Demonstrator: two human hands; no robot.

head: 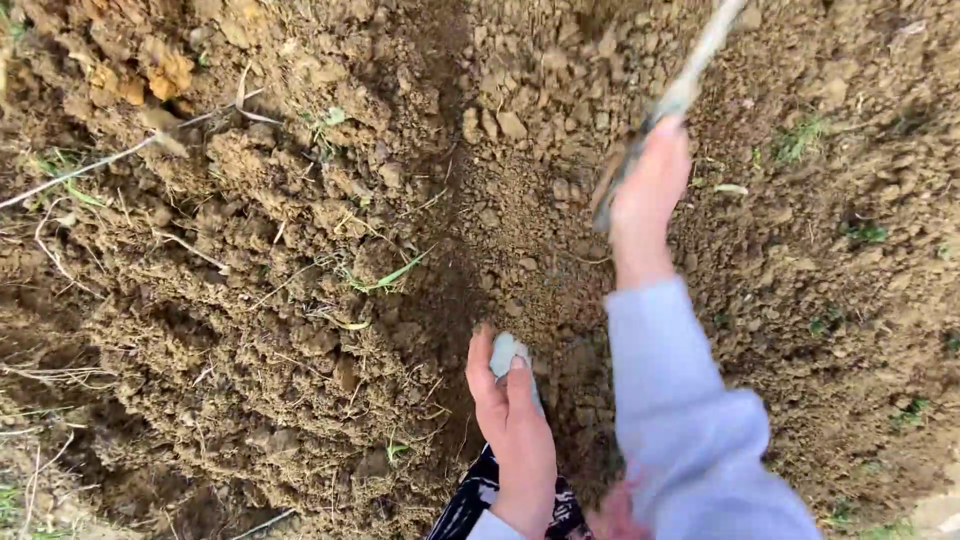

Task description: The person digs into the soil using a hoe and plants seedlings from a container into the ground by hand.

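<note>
My right hand grips a long tool handle that runs up and right out of the picture; it is blurred, and its lower end sits dark against the soil by my palm. My left hand is lower down near the bottom middle, fingers closed around a small pale grey object that pokes out above my thumb and forefinger. Both hands hover over a dark furrow in loose brown soil. A light grey-blue sleeve covers my right forearm.
Clumpy dug earth rises on both sides of the furrow, with dry stalks, yellowed leaves at the upper left and sparse green blades. A dark patterned cloth shows at the bottom edge.
</note>
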